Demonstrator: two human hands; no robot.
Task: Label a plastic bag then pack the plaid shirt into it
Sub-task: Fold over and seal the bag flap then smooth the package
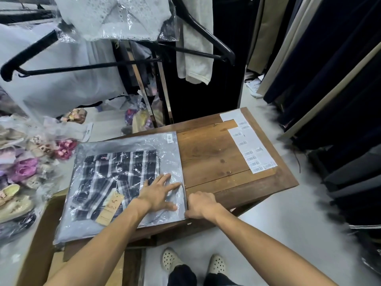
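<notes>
A clear plastic bag (132,147) lies flat on the wooden table (214,153), with a barcode label (169,138) stuck near its far right corner. Inside it is the folded dark plaid shirt (115,174), with a brown cardboard hang tag (109,209) on top of the fabric. My left hand (158,193) presses flat on the bag's near right part, fingers spread. My right hand (201,205) is curled at the bag's right edge, pinching the plastic there.
Sheets of barcode stickers (252,151) lie on the table's right side. Bagged shoes and slippers (22,182) pile up at the left. Hangers and bagged clothes (115,19) hang overhead at the back. Dark garments (334,69) hang at the right. A cardboard box (39,234) sits at the lower left.
</notes>
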